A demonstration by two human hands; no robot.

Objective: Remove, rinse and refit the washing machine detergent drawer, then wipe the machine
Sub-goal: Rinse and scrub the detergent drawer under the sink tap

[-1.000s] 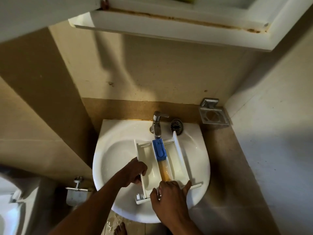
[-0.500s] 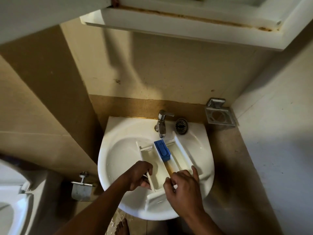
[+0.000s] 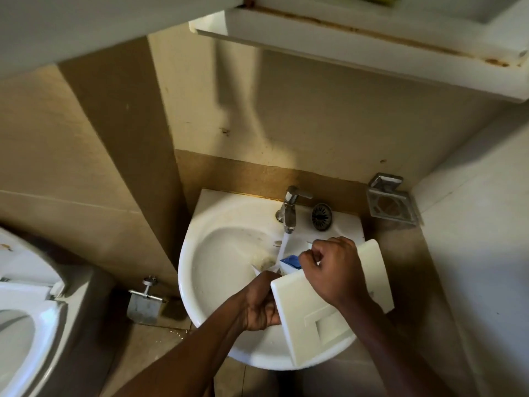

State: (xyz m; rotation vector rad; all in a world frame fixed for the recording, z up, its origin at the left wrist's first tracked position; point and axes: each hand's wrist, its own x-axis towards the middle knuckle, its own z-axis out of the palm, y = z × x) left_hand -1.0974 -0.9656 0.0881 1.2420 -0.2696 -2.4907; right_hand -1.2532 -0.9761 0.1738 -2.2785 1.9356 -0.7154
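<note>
Whereas the detergent drawer [image 3: 315,325] lay flat in the sink [image 3: 194,282] earlier, the left hand [image 3: 262,306] and right hand [image 3: 332,270] now clench it upended under the tap [image 3: 290,207], probably draining it.

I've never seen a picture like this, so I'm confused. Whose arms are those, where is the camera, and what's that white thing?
The camera sits on a person's head and looks down, so you see their own two arms. They stand at a white sink with the tap running. The left hand and right hand hold a white detergent drawer from a washing machine, tipped so the water rinses it. A toilet is on the left.
</note>
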